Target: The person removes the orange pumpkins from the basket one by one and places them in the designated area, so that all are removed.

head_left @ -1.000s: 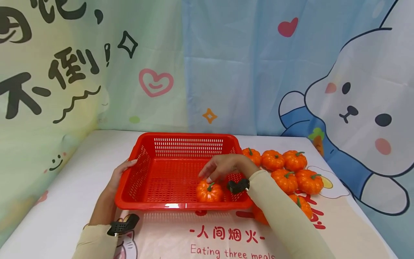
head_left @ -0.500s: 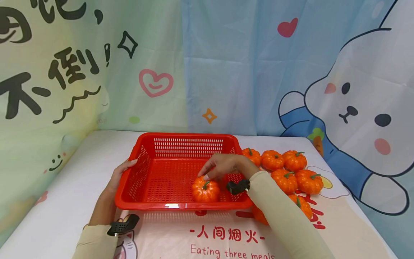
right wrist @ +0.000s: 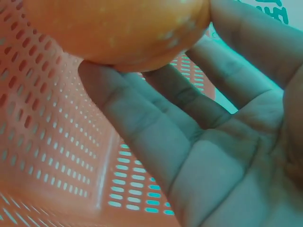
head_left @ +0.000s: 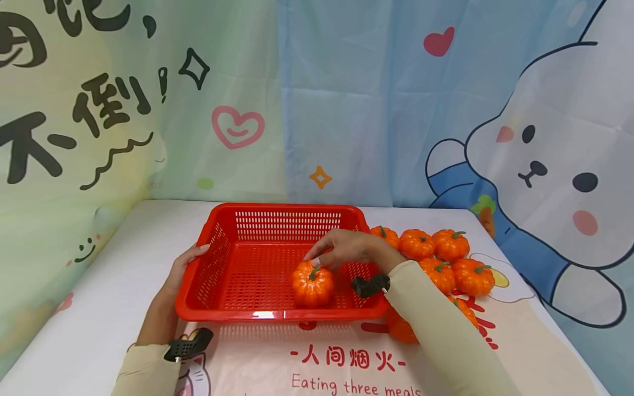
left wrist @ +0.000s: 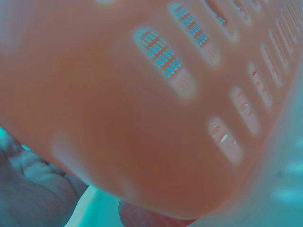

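Inside the red plastic basket [head_left: 284,314], near its front wall, is a small orange pumpkin [head_left: 313,286] with a green stem. My right hand [head_left: 342,248] pinches it from behind and above. In the right wrist view the fingertips touch the underside of this pumpkin [right wrist: 128,28], and slotted basket walls stand behind. My left hand [head_left: 184,269] grips the basket's left side at the rim; most of its fingers are hidden by the wall. The left wrist view is filled by the slotted basket wall [left wrist: 113,113], with part of the left hand [left wrist: 35,189] at lower left.
Several more orange pumpkins [head_left: 474,278] lie on the white table [head_left: 124,264] right of the basket, some partly behind the right forearm. A printed mat [head_left: 346,379] lies under the basket's front. A patterned cloth [head_left: 337,110] hangs behind the table.
The pumpkin in the basket has shifted left and slightly up in the head view, with my right fingers on it. My left hand and the basket have not moved.
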Available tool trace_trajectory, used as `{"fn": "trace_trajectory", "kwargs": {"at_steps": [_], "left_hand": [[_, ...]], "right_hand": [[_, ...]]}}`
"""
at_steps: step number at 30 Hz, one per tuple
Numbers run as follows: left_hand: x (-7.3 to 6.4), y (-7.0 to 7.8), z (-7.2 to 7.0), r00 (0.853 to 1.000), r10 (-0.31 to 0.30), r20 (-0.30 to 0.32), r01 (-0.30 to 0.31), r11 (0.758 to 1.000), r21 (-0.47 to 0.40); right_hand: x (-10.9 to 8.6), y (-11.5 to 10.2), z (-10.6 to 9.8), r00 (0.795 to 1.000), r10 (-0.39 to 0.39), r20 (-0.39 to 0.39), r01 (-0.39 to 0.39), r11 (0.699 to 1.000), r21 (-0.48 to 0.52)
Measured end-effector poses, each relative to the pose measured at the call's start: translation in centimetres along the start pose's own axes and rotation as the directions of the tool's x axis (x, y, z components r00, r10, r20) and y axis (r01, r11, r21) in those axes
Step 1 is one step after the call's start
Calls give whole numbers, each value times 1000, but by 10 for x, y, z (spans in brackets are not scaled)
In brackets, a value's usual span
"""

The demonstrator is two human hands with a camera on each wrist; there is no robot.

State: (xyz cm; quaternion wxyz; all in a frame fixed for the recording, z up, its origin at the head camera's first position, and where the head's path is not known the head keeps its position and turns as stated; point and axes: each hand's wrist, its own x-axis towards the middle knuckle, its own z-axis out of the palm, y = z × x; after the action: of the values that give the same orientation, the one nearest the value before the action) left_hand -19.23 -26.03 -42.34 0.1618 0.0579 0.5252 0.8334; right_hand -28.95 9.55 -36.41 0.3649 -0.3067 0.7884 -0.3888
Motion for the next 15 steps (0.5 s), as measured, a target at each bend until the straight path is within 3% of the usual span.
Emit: {"fn": "trace_trajectory", "kwargs": {"at_steps": [9, 15], "left_hand": [[-2, -1, 5, 998, -11, -68, 15, 998, 58], [-3, -1, 5, 998, -9, -64, 13, 998, 60]], "right_hand": [[-20, -7, -9, 998, -62, 7, 62, 998, 19], [-33, -5, -14, 996, -85, -12, 85, 996, 11]]}}
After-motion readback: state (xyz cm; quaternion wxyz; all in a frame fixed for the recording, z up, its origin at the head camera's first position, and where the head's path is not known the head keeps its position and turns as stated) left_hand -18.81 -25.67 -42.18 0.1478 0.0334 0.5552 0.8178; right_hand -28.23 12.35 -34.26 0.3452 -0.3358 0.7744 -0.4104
